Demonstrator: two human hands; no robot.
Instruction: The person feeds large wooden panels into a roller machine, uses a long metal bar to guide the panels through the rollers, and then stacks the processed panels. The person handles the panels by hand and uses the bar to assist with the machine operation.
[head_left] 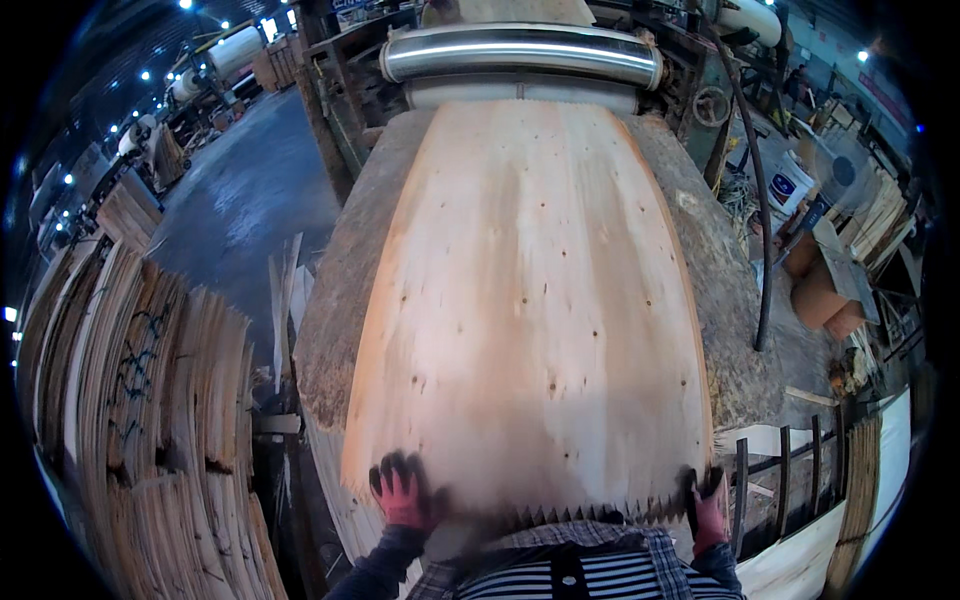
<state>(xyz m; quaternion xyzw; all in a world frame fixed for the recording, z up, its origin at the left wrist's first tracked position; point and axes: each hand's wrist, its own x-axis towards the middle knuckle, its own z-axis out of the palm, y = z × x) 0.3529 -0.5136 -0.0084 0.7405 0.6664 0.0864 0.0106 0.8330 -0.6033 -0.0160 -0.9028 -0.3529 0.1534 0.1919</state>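
A long pale wood veneer sheet [540, 290] with small dark knots lies lengthwise in front of me. Its far end reaches the rollers, and its near edge is jagged. My left hand [405, 492], in a pink glove with dark fingertips, rests on the sheet's near left corner, fingers spread and pointing forward. At the near right corner is my right hand [708, 508], gloved alike. Its thumb and fingers are apart, touching the sheet's edge. Some of its fingers are hard to make out.
A shiny metal roller [520, 58] spans the machine's far end. The worn table [345, 330] shows on both sides of the sheet. Stacked veneer [180, 400] stands at the left. A dark hose [762, 240], white bucket [788, 185], cardboard box [825, 280] and metal rack [785, 480] are at the right.
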